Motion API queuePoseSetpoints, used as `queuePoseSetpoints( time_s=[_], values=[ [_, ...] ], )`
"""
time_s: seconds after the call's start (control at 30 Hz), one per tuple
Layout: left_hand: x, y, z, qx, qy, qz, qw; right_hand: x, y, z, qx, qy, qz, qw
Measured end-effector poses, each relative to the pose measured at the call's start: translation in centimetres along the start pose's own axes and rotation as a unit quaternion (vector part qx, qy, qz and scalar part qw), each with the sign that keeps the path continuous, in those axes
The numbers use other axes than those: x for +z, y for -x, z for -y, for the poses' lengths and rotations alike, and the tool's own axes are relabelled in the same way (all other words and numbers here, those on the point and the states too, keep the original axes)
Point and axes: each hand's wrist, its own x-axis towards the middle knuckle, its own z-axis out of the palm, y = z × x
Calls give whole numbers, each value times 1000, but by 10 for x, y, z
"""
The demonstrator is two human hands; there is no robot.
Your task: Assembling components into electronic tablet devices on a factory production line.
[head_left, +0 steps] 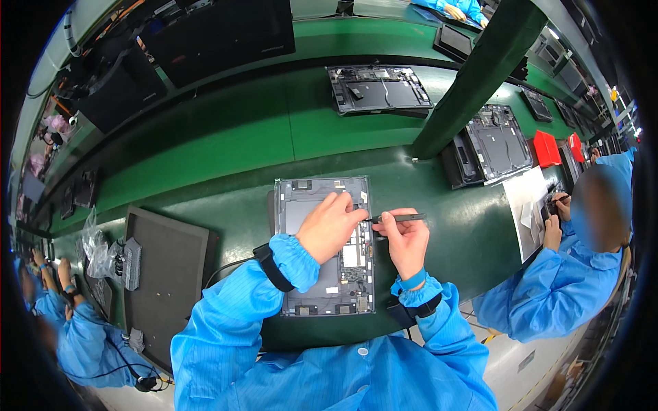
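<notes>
Fingers (341,205) above green tabletop (466,229); opened laptop base (326,278) close to tabletop's near edge; left hand (325,229) over base, fingers curled, grip unclear; right hand (409,243) pinching slim dark pen-shaped tool (411,217), tip at base's right edge.

A smooth, dark green workbench (466,240) spans the scene. Flat on it, front and centre, lies an opened dark electronic device (317,267), its inner parts exposed. To the left rests a large dark rectangular tray (171,257), with crumpled clear plastic (96,243) beside it. To the right sit a stack of opened devices (499,147) and, nearer the edge, a white sheet (515,198).
</notes>
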Motion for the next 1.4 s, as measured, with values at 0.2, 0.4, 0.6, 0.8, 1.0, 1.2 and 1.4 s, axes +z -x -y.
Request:
queuePoseSetpoints(
  time_s=[0.2, 0.4, 0.6, 0.8, 1.0, 1.2, 1.4],
  values=[
    [1, -3, 2, -10, 4, 14, 1000, 1, -3, -4, 4, -27, 0, 1000],
    [-1, -4, 3, -7, 17, 14, 1000, -10, -3, -1, 40, -65, 36, 996],
    [-2, -4, 6, -10, 38, 24, 999, -32, -6, 33, -116, 226, 153, 955],
    [-2, -4, 8, -12, 40, 25, 999, -22, -17, 44, -295, 421, 200, 834],
    [-2, -3, 9, -11, 46, 31, 998, -18, -20, 32, -358, 457, 183, 793],
    [2, -3, 8, -11, 40, 26, 999, -12, -13, 35, -360, 479, 179, 780],
    [-4, -1, 11, -4, 44, -29, 999, -9, -14, 32, -353, 480, 186, 781]
  ],
)
